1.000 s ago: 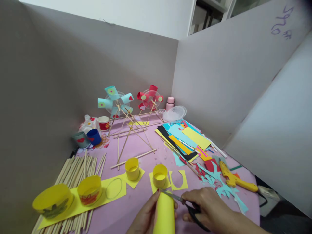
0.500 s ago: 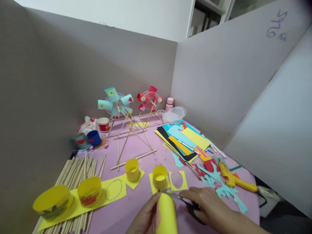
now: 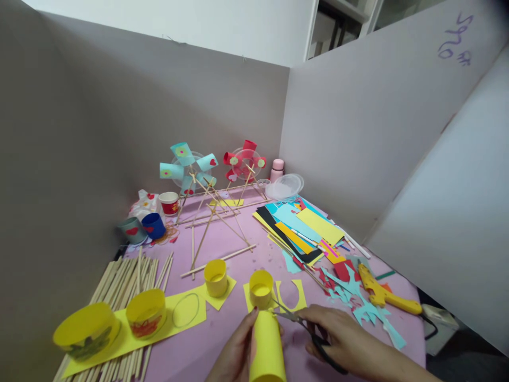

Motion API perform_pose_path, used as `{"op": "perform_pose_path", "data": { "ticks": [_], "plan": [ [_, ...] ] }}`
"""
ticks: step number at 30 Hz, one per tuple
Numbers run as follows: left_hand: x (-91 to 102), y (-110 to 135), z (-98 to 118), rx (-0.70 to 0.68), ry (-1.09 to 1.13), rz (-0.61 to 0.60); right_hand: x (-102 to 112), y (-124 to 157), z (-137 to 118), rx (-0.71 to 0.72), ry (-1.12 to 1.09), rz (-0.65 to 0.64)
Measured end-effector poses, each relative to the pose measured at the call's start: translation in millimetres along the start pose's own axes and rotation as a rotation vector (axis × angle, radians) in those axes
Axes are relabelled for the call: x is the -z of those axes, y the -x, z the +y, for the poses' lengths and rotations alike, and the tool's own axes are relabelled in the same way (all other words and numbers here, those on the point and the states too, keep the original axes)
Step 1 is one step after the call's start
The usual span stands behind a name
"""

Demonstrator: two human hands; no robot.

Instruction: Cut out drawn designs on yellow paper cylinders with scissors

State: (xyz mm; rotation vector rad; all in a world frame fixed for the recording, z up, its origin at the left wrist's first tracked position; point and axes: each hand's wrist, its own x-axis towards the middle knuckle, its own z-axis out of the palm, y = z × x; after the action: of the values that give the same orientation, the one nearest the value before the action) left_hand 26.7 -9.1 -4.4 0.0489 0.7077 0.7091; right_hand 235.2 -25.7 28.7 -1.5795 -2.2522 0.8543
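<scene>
Head cam, bottom center: left hand [image 3: 237,342] curled around a yellow paper tube [image 3: 267,347], right hand [image 3: 334,335] wrapped round black-handled scissors [image 3: 323,351] (blades parted, btw) at the tube's top.

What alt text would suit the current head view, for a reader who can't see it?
A left hand holds a yellow paper roll while the right hand holds open scissors at its far end. Yellow cup shapes stand nearby on yellow paper, with wooden sticks to the left and colored sheets and a yellow glue gun to the right.
</scene>
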Motion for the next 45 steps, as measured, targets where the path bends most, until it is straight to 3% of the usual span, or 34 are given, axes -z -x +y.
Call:
{"op": "perform_pose_path", "data": {
  "ticks": [7,20,31,40,45],
  "plan": [
    [-4.3,2.3,-0.3,0.002,0.070,0.038,-10.2,-0.3,-1.9,0.004,-0.123,-0.038],
    [-6.4,2.0,-8.5,-0.016,0.110,-0.172,-7.0,-7.7,-20.3,0.049,-0.043,-0.035],
    [-15.4,10.1,-11.9,0.092,0.051,-0.138,-1.9,-7.1,-23.3,0.102,-0.073,-0.076],
    [1.5,-5.1,-8.8,0.034,-0.052,-0.133,-3.6,-9.1,-22.1,0.104,-0.090,-0.051],
    [1.3,-3.0,-6.5,0.005,-0.028,-0.125,-4.6,-11.7,-20.2,0.104,-0.082,-0.055]
  ]
}}
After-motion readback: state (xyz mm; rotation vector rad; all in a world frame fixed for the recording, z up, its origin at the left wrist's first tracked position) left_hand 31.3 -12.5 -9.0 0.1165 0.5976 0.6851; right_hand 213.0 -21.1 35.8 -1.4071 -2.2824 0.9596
